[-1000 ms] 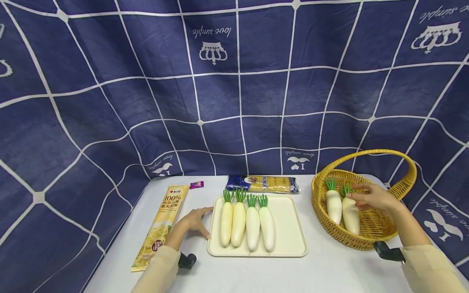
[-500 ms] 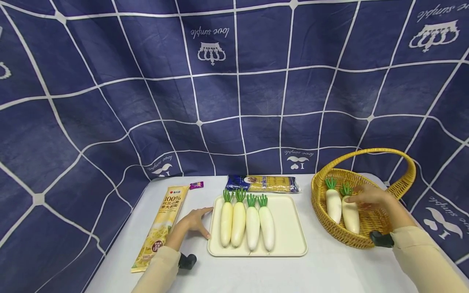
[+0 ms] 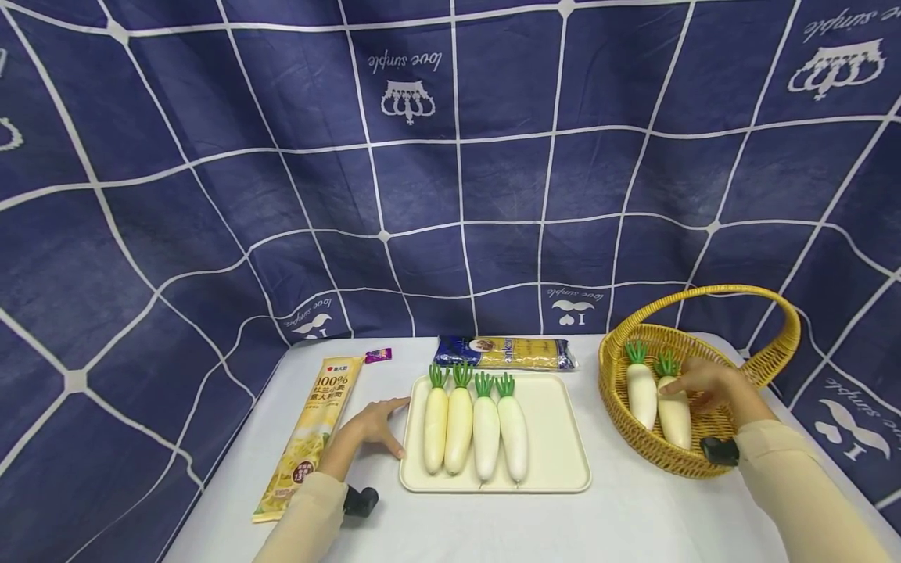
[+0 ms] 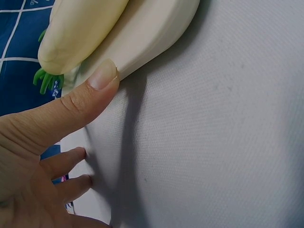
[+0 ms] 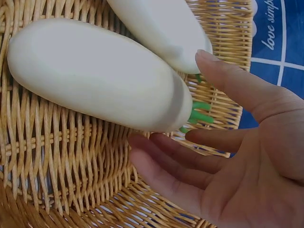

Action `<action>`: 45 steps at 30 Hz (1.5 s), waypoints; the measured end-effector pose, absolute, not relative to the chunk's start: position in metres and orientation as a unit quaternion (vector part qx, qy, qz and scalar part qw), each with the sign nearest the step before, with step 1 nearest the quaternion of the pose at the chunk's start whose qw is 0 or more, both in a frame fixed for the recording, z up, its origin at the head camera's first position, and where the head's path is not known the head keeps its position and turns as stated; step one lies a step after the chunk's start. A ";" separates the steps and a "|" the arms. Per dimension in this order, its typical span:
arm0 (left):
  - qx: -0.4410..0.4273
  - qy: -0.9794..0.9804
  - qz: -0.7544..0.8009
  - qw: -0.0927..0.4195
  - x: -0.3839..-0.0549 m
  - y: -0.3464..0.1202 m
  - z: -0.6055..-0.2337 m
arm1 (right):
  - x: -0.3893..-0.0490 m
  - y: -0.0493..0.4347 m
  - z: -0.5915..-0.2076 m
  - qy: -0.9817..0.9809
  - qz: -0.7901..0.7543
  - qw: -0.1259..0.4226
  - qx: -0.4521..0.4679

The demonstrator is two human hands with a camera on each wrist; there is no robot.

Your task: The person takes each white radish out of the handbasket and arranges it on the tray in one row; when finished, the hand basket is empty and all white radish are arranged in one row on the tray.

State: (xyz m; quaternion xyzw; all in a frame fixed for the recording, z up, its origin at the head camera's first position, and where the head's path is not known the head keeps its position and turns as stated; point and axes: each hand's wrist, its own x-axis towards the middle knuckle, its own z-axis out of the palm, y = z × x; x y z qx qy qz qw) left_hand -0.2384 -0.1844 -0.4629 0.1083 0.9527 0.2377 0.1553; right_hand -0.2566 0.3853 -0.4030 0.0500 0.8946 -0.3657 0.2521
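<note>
Two white radishes lie in the wicker basket at the right, both with green tops. My right hand is inside the basket at the upper part of the right-hand radish. In the right wrist view the thumb extends over this radish near its top, with the other fingers loosely bent along its lower side; a grip does not show. The second basket radish lies just left. My left hand has its fingers spread, its thumb touching the rim of the cream tray.
Two yellowish radishes and two white radishes lie side by side on the tray. A long noodle packet is left of my left hand. A small purple packet and a blue-and-yellow pasta bag lie behind. The basket handle arches high.
My right hand has shifted slightly left and lower beside the right-hand basket radish, its forearm swinging left. The left hand, the tray and the radishes stay where they were.
</note>
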 end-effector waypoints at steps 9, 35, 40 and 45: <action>0.111 0.953 0.238 0.153 -0.237 -0.184 -0.461 | -0.260 0.386 -0.409 0.883 -0.382 0.265 0.069; 0.110 0.952 0.243 0.152 -0.236 -0.183 -0.463 | -0.262 0.385 -0.419 0.871 -0.386 0.291 0.092; 0.117 0.951 0.245 0.146 -0.235 -0.184 -0.462 | -0.262 0.386 -0.419 0.873 -0.385 0.286 0.091; 0.118 0.950 0.248 0.146 -0.235 -0.184 -0.462 | -0.263 0.387 -0.421 0.871 -0.390 0.283 0.093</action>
